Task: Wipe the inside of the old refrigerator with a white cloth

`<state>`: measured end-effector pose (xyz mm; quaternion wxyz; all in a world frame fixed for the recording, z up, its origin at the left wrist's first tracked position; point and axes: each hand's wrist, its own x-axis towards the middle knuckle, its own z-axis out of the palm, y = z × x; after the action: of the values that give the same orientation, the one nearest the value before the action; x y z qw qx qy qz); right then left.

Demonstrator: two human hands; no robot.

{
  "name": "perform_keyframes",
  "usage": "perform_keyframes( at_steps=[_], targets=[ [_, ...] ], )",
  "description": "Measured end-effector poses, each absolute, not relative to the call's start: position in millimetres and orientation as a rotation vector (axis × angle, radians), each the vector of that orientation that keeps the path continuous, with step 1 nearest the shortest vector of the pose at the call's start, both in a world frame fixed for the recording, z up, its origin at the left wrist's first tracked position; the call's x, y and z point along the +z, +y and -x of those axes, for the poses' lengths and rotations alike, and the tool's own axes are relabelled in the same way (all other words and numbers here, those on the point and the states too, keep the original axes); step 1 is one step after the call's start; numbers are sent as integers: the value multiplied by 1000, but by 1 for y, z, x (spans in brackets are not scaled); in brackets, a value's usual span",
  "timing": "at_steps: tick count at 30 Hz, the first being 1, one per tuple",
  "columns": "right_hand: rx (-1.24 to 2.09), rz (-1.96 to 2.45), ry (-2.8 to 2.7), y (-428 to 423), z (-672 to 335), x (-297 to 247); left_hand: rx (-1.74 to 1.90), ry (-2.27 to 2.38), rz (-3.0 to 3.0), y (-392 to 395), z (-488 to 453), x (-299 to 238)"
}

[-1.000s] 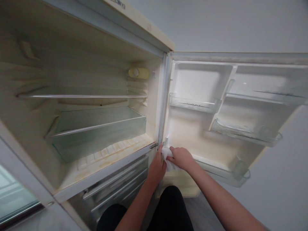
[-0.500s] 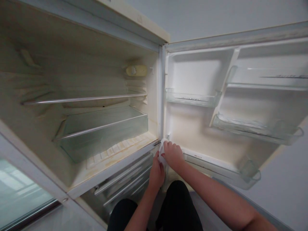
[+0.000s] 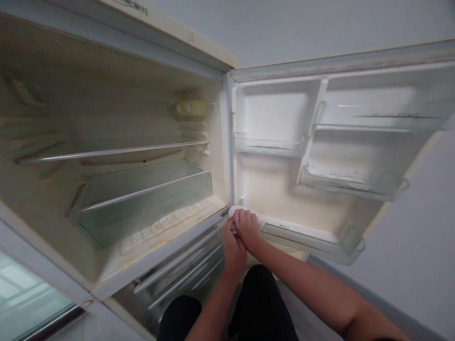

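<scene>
At lower centre, a person's left hand [image 3: 233,251] and right hand [image 3: 249,230] grasp white cloth [image 3: 234,209], apparently bunched to fit beside the hinge [image 3: 225,213] of an open fridge [image 3: 159,255].

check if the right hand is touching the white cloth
Touching. The head view shows it: the right hand's fingers curl over the white cloth, which bulges out from beneath them with no gap.

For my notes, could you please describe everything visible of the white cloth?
The white cloth is plain, crumpled and soft-looking; whether fabric or paper cannot be told. The right hand grips it, hiding most, a bunched end showing above; the left hand is close below. It is beside the metal hinge of the open refrigerator door.
</scene>
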<state>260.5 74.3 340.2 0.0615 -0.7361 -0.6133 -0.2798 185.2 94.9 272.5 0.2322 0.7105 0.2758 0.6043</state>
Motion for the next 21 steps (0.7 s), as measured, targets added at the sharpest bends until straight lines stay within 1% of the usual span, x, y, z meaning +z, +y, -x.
perform_keyframes(
  at_steps=[6, 13, 17, 21],
  targets=[
    [-846, 2204, -1840, 88, -255, 341, 1726, 888, -1828, 102, -185, 273],
    [-804, 2144, -1921, 65, -269, 341, 1774, 765, -2031, 101, -176, 289],
    [-926, 2243, -1870, 30, -285, 340, 1765, 645, -2215, 96, -173, 301],
    [-1093, 2351, -1840, -11, -307, 341, 1574, 475, -2472, 91, -173, 310]
  ],
)
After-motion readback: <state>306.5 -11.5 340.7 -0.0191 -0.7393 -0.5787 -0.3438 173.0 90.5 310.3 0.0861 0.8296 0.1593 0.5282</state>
